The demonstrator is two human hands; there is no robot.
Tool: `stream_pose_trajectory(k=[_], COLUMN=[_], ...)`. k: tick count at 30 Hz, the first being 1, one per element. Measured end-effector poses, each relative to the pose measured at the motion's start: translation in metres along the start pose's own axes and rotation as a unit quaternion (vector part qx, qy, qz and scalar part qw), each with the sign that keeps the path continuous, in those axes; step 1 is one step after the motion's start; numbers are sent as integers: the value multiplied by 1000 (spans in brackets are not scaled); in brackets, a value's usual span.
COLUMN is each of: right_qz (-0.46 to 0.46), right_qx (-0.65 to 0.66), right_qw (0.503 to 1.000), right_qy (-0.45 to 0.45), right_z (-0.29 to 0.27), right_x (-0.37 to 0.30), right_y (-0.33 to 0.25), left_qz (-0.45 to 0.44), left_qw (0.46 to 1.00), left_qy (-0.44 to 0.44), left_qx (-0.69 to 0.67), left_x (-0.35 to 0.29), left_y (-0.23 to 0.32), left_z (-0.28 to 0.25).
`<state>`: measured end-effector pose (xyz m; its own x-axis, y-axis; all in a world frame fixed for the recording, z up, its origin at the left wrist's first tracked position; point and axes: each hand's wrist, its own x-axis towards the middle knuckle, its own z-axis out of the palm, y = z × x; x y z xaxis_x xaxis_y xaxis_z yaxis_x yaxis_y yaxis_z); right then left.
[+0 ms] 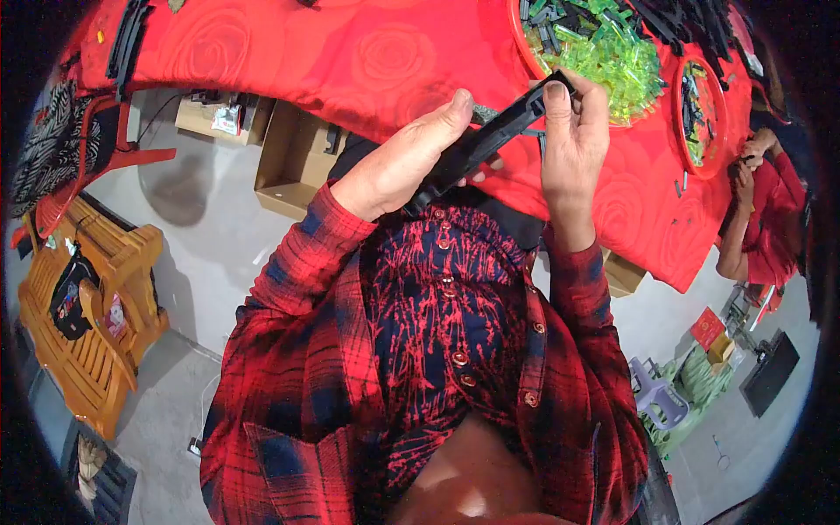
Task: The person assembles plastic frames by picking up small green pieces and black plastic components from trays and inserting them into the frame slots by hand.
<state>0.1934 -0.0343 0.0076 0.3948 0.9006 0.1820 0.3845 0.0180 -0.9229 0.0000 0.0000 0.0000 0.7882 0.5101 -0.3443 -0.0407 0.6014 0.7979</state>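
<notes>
A long black plastic piece (484,144), channelled along its length, is held slantwise in front of my chest between both hands. My left hand (409,159) wraps its lower part, thumb pointing up along the side; the fingers are mostly hidden behind it. At the upper end, my right hand (576,131) pinches the piece, with the thumb on its near face. Just beyond that end is a red-rimmed tray (518,39) heaped with yellow-green translucent pieces (604,70) and some dark green and black ones.
A red rose-patterned cloth (289,48) covers the table. Black strips (129,39) lie at its far left. Another red tray (722,109) of small parts is at right, near a co-worker's hands (754,157). A cardboard box (293,153) and wooden chair (87,306) stand at left.
</notes>
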Motion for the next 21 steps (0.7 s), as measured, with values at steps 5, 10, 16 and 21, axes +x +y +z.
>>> stream_pose_trajectory(k=[5, 10, 16, 21], right_qz=[27, 94, 71, 37], right_qx=[14, 132, 45, -67], right_qw=[999, 987, 993, 997], right_qy=[-11, -9, -84, -4], right_z=[5, 9, 24, -10], right_x=[2, -1, -6, 17], right_y=[1, 20, 14, 32], left_qz=[-41, -12, 54, 60], left_qw=[991, 998, 944, 902], left_qy=[15, -13, 136, 246], left_qx=[-125, -62, 295, 351], left_x=[-6, -10, -28, -30], left_y=[5, 10, -3, -11], left_z=[-6, -10, -6, -19])
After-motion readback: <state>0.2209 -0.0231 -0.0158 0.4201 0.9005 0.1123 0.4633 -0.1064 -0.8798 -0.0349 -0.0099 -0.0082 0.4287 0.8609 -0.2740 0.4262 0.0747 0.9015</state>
